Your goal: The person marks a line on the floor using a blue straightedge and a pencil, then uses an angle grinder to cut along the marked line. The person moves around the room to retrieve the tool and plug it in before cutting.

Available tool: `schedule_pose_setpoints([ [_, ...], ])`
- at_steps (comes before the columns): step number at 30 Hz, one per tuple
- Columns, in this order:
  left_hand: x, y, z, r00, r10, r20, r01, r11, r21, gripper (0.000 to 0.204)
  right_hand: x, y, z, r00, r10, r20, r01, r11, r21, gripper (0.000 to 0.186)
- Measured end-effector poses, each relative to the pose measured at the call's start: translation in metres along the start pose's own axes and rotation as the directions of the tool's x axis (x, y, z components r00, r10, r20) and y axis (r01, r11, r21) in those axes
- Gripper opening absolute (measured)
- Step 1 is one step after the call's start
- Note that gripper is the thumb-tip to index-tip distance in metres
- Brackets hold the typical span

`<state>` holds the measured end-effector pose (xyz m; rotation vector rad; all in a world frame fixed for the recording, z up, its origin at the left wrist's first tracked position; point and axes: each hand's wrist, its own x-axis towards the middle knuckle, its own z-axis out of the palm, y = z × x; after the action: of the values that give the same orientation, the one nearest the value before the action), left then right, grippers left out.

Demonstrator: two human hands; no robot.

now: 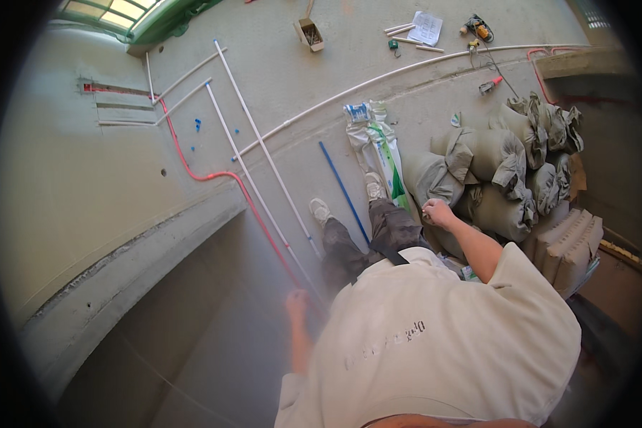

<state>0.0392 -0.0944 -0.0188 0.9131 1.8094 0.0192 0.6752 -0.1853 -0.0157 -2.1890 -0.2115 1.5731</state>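
My right hand (437, 212) hangs at my right side with its fingers curled together; what they hold, if anything, is too small to make out. It is nearest to a pile of tied grey sacks (488, 153). On my left, my other hand (296, 303) hangs low beside a red pipe (264, 221), hazy and blurred, so its fingers do not read. Two long white pipes (258, 135) with blue ends run along the floor ahead of it. A blue pipe (344, 191) lies between my feet.
White-and-green plastic packaging (386, 146) lies by my right foot. Stacked brown paper bags (569, 242) stand at right. Farther off are a long curved white pipe (357, 89), an open cardboard box (309, 34), a paper sheet (426, 28) and a corded power tool (482, 30).
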Motion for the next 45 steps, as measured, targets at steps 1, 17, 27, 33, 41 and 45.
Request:
schedule_pose_setpoints([
  [1,-0.006,0.005,0.008,1.000,-0.004,0.006,0.004,1.000,0.005,0.024,0.003,-0.006,-0.006,1.000,-0.022,-0.002,0.022,1.000,-0.019,0.020],
  [17,0.008,0.062,-0.027,1.000,-0.022,-0.022,0.022,0.999,-0.033,0.029,-0.009,-0.018,0.018,0.995,-0.068,-0.077,0.064,0.996,-0.061,0.012],
  [27,0.063,0.068,-0.034,0.976,0.214,-0.047,-0.209,0.973,0.098,0.016,-0.003,-0.021,0.044,0.981,-0.130,-0.143,0.101,0.975,-0.198,0.012],
  [33,0.132,0.089,0.069,0.997,0.069,0.038,-0.071,0.996,0.048,0.023,0.093,-0.017,0.047,0.990,-0.100,-0.103,0.057,0.934,-0.353,0.018],
  [41,0.417,0.041,0.299,0.873,0.371,0.318,-0.467,0.824,0.320,0.026,0.408,0.029,0.163,0.936,-0.352,0.024,0.327,0.839,-0.434,0.024],
  [45,0.544,0.042,0.379,0.813,0.450,0.370,-0.558,0.785,0.271,0.028,0.546,0.034,0.227,0.899,-0.438,0.024,0.423,0.853,-0.306,0.022],
])
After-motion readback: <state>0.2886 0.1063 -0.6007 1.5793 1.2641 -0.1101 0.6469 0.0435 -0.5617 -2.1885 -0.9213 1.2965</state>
